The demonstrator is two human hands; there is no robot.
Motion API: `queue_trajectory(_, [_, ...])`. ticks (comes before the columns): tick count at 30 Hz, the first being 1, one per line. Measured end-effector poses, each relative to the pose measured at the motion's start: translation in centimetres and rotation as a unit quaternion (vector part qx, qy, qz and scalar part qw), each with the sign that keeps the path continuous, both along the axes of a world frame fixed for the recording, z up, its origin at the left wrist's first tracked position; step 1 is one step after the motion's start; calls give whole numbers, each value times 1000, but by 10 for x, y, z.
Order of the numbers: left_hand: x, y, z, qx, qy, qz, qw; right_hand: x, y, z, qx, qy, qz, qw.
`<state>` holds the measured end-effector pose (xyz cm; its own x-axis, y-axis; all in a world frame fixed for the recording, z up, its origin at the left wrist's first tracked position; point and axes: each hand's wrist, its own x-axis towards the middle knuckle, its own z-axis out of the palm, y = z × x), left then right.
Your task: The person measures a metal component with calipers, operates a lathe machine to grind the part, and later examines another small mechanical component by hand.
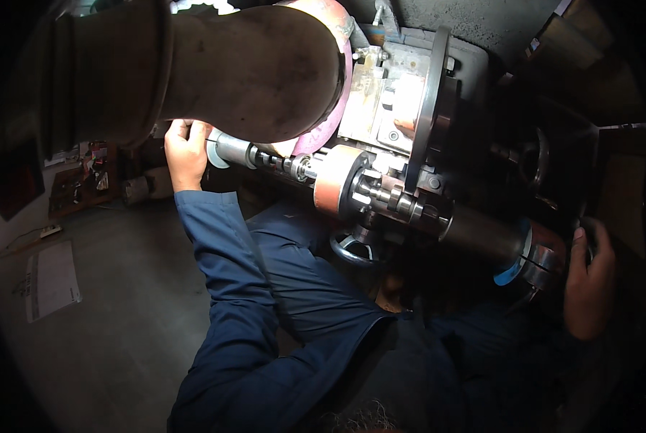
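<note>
Dark rounded housing [258,72]: largest shape, above and right of the left hand, overhanging it.
Shaft assembly [401,203]: bright metal with lobes, slanting downward from just beside the left hand toward the right hand.
Pink wheel [330,128]: right of the left hand, partly behind the housing.
Orange-red drum [331,180]: around the assembly, between the hands, well apart from both.
Left hand [187,153]: fingers bent at the rim of a pale flanged end [233,151]; fingertips partly hidden, so I cannot tell whether they grip.
Right hand [590,281]: thumb and fingers slightly parted, just beside a clamped end [543,263]; shadow hides any hold.
Good handling: probably steady both ends evenly, keeping left fingers and cuff clear of the wheel.
</note>
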<state>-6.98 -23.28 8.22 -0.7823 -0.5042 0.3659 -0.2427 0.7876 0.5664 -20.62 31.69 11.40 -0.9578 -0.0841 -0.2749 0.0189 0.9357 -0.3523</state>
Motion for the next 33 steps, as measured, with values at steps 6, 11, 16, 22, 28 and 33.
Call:
queue_trajectory(6, [-6,9,-1,28,30,-11,999,10,1,-5,-53,51,-9,997])
queue_trajectory(11, [-1,3,0,14,15,-13,1000,22,10,-14,-60,110,15,992])
queue_trajectory(16, [-1,3,0,12,13,-12,1000,42,8,-30,-114,201,-22,973])
queue_trajectory(22, [-5,14,6,59,19,-21,998,50,12,-43,-111,302,4,947])
queue_trajectory(28, [-7,6,2,-34,21,-36,999,45,14,-36,-119,231,-6,966])
queue_trajectory(33, [-5,10,4,45,22,-27,998,32,18,-29,-118,152,-14,981])
